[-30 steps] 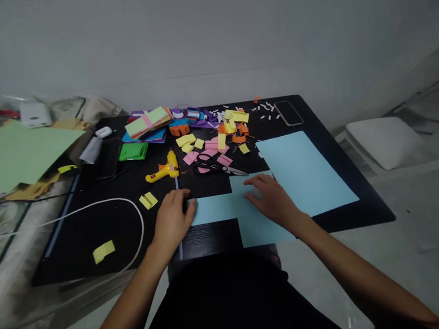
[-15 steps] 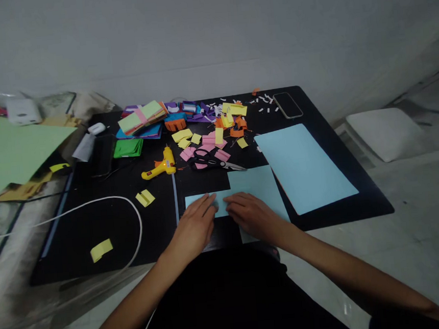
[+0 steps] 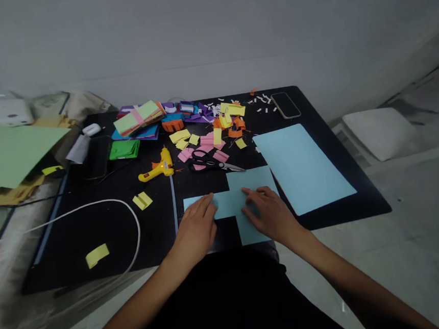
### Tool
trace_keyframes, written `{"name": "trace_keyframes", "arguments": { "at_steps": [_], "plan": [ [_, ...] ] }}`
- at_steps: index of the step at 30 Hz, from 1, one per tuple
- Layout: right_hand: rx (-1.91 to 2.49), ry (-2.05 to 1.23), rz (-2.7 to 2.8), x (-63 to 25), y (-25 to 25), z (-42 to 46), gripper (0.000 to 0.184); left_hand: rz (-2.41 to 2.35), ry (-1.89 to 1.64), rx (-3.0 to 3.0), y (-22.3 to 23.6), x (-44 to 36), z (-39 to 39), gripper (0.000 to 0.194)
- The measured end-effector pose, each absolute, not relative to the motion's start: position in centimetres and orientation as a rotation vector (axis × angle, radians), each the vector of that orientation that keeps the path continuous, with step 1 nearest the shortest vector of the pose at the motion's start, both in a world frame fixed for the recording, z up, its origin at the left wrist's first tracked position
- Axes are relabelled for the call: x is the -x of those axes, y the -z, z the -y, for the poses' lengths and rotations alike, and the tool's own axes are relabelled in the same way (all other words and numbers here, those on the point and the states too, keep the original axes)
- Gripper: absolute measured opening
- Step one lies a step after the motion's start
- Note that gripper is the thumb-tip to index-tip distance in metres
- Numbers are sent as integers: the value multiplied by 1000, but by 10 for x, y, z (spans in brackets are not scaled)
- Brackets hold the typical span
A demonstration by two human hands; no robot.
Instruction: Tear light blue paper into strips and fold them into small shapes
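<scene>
A narrow light blue paper strip (image 3: 223,204) lies across the near part of the black table, its right part over a larger light blue sheet (image 3: 236,179). My left hand (image 3: 198,222) lies on the strip's left part, fingers stretched out and pressing down. Over the larger sheet is my right hand (image 3: 272,213), open, with its fingers apart and the index fingertip at the paper near the strip. Black-handled scissors (image 3: 219,165) rest just beyond the sheet, blades pointing right. A yellow glue gun (image 3: 160,165) lies to the left of them.
A stack of light blue paper (image 3: 306,169) lies at the right, with a phone (image 3: 285,105) behind it. Pink pieces (image 3: 206,141), yellow pieces and white scraps cover the back middle. A white cable (image 3: 136,228) curves over the table's left side (image 3: 56,235).
My right hand has slid to the right along the strip and its fingers have spread. My left hand stays on the strip's left part. The view has shifted slightly.
</scene>
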State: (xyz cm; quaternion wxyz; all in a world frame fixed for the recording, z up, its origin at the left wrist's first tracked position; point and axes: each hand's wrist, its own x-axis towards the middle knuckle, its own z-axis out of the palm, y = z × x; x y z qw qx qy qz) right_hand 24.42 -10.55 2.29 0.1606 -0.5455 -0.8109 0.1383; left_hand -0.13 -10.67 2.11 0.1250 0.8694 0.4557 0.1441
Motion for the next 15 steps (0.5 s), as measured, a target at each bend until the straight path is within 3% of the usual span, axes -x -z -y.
{"name": "trace_keyframes", "arguments": {
  "at_steps": [15],
  "plan": [
    [1607,-365,2330,-246,-27,106,19,-1753,-411,-2540,-23,40,118,43]
  ]
}}
